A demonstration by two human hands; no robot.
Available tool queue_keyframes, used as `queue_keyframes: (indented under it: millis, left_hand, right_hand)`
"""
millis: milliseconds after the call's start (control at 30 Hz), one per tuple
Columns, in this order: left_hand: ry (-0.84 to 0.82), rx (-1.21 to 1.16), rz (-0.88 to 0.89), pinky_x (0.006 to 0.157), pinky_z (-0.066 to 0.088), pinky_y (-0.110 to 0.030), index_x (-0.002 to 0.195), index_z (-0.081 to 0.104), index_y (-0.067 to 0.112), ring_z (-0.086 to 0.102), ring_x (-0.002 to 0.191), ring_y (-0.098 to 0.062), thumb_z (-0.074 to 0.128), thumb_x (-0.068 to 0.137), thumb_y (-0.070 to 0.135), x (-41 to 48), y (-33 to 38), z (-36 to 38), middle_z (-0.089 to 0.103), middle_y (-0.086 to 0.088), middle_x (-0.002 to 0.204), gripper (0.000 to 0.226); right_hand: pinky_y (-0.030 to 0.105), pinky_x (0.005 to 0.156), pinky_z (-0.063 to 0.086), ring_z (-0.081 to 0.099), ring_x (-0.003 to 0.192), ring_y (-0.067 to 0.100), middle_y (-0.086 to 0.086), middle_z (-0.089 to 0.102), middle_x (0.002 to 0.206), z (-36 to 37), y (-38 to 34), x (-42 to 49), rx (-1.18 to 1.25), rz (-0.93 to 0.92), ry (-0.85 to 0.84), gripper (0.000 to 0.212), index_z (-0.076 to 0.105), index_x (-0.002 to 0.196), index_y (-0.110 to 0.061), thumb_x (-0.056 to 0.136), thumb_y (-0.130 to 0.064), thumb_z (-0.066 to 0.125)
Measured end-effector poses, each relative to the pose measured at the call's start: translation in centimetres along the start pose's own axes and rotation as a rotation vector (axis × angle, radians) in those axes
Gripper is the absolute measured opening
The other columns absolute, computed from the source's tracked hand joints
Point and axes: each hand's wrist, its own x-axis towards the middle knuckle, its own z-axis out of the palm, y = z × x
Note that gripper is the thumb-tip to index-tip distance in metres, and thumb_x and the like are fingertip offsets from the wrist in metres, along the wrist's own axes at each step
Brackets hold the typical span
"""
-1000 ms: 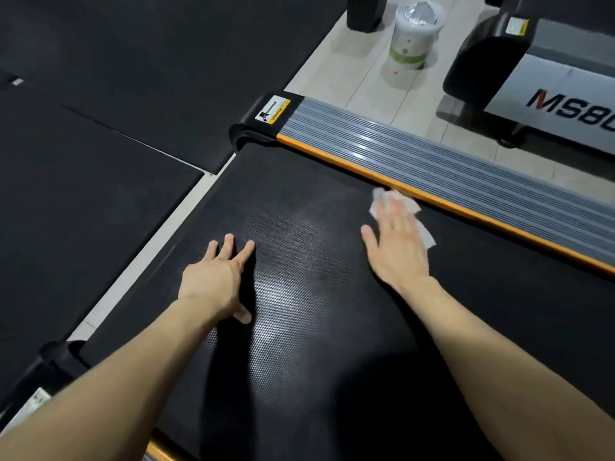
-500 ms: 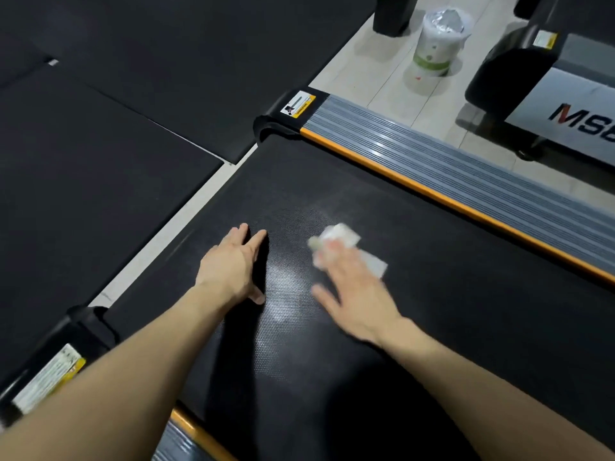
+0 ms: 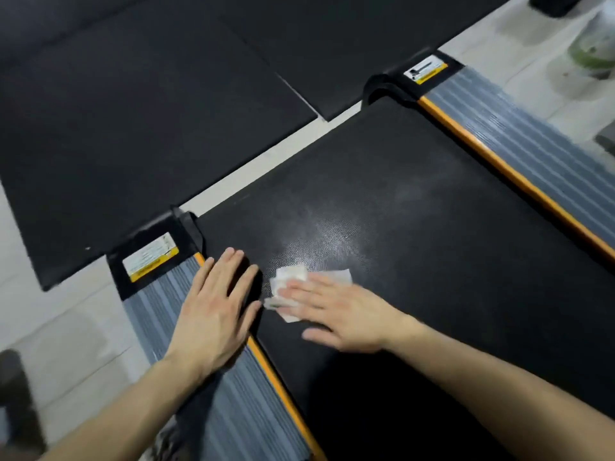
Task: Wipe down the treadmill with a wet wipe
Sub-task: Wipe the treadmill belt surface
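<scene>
The treadmill's black belt [image 3: 416, 201] fills the middle of the view, edged by orange strips and grey ribbed side rails. My right hand [image 3: 342, 311] lies flat with straight fingers on a crumpled white wet wipe [image 3: 293, 277], pressing it onto the belt near the left rail. My left hand [image 3: 216, 307] rests flat, fingers straight, across the left side rail [image 3: 173, 314] and the belt's edge, just left of the wipe. A damp sheen shows on the belt beyond the wipe.
Black rubber floor mats [image 3: 149, 111] lie beyond the treadmill's end. The right side rail [image 3: 519, 144] runs along the far side. A blurred white and green wipe canister [image 3: 592, 51] stands on the pale tiled floor at top right.
My right hand has swept the wipe across the belt from the right rail to the left rail. The left hand has shifted onto the left rail, and the view has swung left.
</scene>
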Motion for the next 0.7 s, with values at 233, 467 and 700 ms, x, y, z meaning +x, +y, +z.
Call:
queue_keyframes:
  millis: [233, 467, 700]
  left_hand:
    - [0.131, -0.130, -0.334, 0.130, 0.022, -0.055, 0.158, 0.045, 0.006, 0.021, 0.163, -0.025, 0.050, 0.106, 0.045, -2.5, -0.1, 1.3, 0.034, -0.011, 0.169, 0.065]
    - [0.193, -0.178, -0.444, 0.129, 0.023, -0.054, 0.159, 0.041, 0.004, 0.028, 0.158, -0.031, 0.059, 0.102, 0.038, -2.7, 0.0, 1.5, 0.037, -0.014, 0.165, 0.069]
    - [0.193, -0.163, -0.453, 0.130, 0.020, -0.053, 0.156, 0.044, 0.001, 0.031, 0.157, -0.033, 0.060, 0.100, 0.038, -2.6, -0.3, 1.6, 0.041, -0.016, 0.162, 0.069]
  right_hand:
    - [0.053, 0.134, 0.013, 0.002, 0.165, 0.021, 0.005, 0.016, 0.178, -2.3, 5.0, 5.4, 0.146, 0.914, 0.351, 0.068, 0.015, 0.171, -0.022, 0.113, -0.057, 0.019]
    - [0.045, 0.134, 0.011, 0.012, 0.165, 0.015, -0.001, 0.021, 0.177, -1.7, 2.7, 5.1, -0.042, -0.069, -0.014, 0.062, 0.017, 0.171, -0.028, 0.114, -0.047, 0.035]
    - [0.055, 0.127, 0.032, 0.006, 0.165, 0.018, -0.013, 0.010, 0.178, -4.0, 3.0, 9.1, 0.261, 0.769, 0.205, 0.065, 0.010, 0.169, -0.044, 0.112, -0.046, 0.041]
